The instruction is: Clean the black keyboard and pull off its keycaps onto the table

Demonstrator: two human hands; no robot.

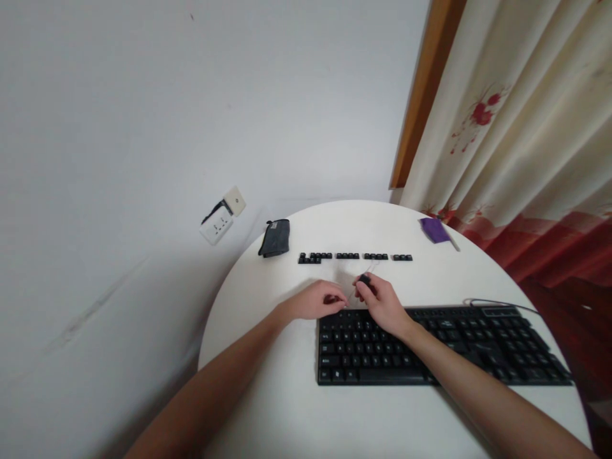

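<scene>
My left hand (pixel 321 299) is closed in a pinch just above the top left corner of a black keyboard (pixel 392 376). Whatever its fingertips hold is too small to make out. Between the fingers and thumb of my right hand (pixel 381 303) is a small black piece (pixel 364 279), its exact kind unclear. A thin, pale, wire-like line (pixel 352 293) runs between the two hands. My right wrist passes over the keyboard's top row. Beyond my hands, several black keycaps (pixel 347 256) lie in short groups along a line on the white table.
The round white table (pixel 268 395) stands against a wall. A dark pouch (pixel 276 238) lies at its far left, a purple cloth-like thing with a pale stick (pixel 435 231) at its far right. The keyboard's cable (pixel 497 302) loops toward the right edge. Wall sockets (pixel 217 224) sit at left.
</scene>
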